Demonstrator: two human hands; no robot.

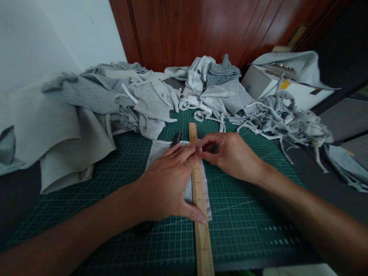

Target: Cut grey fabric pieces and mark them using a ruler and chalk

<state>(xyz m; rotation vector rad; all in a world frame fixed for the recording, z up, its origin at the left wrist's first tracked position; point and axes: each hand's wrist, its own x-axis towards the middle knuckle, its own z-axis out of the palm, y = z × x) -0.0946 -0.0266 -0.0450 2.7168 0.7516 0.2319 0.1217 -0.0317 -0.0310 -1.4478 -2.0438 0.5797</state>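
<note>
A wooden ruler (201, 230) lies lengthwise over a small light grey cloth piece (205, 191) on the green cutting mat (238, 230). Spread over the cloth, my left hand (166, 184) presses down, its thumb on the ruler and its fingertips near the ruler's upper part. My right hand (230, 153) is pinched at the cloth's upper right edge, beside the ruler; what lies between its thumb and forefinger is too small to make out. A dark tool (176, 138) shows past my left fingers, mostly hidden under that hand.
Heaps of grey fabric (149, 96) line the back of the mat. Larger beige-grey cloth (57, 130) lies at the left. Tangled fabric strips (287, 115) are at the right, before a white box (258, 82). A reddish wooden door (186, 30) stands behind.
</note>
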